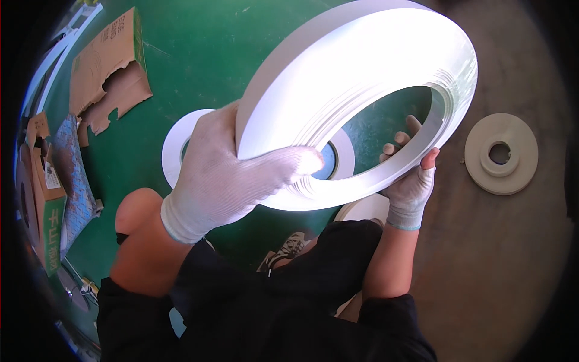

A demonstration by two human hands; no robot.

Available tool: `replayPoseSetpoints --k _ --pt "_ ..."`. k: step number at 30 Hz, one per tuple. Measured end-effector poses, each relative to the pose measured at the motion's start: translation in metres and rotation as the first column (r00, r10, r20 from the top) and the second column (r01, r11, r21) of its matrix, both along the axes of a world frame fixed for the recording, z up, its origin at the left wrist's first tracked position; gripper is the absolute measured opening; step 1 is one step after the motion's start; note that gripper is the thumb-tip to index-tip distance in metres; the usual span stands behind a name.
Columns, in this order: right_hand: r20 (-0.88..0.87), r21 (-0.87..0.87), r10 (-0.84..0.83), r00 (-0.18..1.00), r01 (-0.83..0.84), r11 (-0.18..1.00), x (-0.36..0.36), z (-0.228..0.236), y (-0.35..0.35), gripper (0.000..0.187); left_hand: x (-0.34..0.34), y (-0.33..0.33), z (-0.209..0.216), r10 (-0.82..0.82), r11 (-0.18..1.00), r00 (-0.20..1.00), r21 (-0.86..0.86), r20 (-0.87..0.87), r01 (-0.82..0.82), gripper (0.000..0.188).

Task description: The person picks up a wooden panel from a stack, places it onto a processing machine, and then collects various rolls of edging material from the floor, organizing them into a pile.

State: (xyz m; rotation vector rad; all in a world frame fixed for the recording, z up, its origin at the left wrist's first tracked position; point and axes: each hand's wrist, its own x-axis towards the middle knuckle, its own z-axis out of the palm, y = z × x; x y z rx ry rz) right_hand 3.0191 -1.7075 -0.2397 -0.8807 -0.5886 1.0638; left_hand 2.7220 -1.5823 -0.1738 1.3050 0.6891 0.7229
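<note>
A large roll of white edge banding (362, 66) is held up at a tilt in front of me. Its wide coiled face catches bright light, and some layers stand out unevenly around the inner hole. My left hand (214, 169), in a white knit glove, grips the left side, thumb over the face near the hole and fingers hidden behind. On the lower right, my right hand (410, 190), in a similar glove with bare fingertips showing, holds the rim; its thumb lies at the outer edge and the fingers show through the hole.
More white rolls lie on the floor: a left one (173, 142), one below the held roll (369, 208), and one with a raised hub (523, 151) at right. A torn cardboard box (102, 51), an open green-brown carton (51, 208) and a blue patterned sheet (73, 181) are at left.
</note>
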Motion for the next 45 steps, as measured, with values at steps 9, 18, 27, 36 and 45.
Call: replayPoseSetpoints --k 9,18,27,36,45 --pt "0.181 -0.207 -0.128 0.975 0.165 0.964 -0.032 0.025 -0.016 0.058 0.007 0.009 -0.014 0.038 0.978 0.984 -0.207 0.173 -0.002 0.061" --pt "-0.005 -0.339 -0.185 0.983 0.173 0.925 -0.049 0.016 -0.003 0.056 0.008 0.014 -0.021 0.037 0.988 0.953 -0.157 0.302 0.012 0.067" --pt "-0.423 -0.064 0.007 0.906 -0.038 0.997 -0.043 0.008 0.014 0.069 0.008 0.037 -0.049 0.123 0.863 0.987 -0.502 0.104 -0.055 0.051" --pt "-0.721 0.004 -0.078 0.688 0.116 0.993 -0.048 0.027 0.015 0.061 0.054 -0.016 -0.092 -0.087 0.528 0.996 -0.847 0.02 0.063 0.057" --pt "-0.329 0.03 -0.3 0.895 0.328 0.944 0.064 0.038 -0.133 0.062 0.017 -0.015 -0.043 -0.521 0.811 0.763 0.056 -0.382 0.582 0.053"
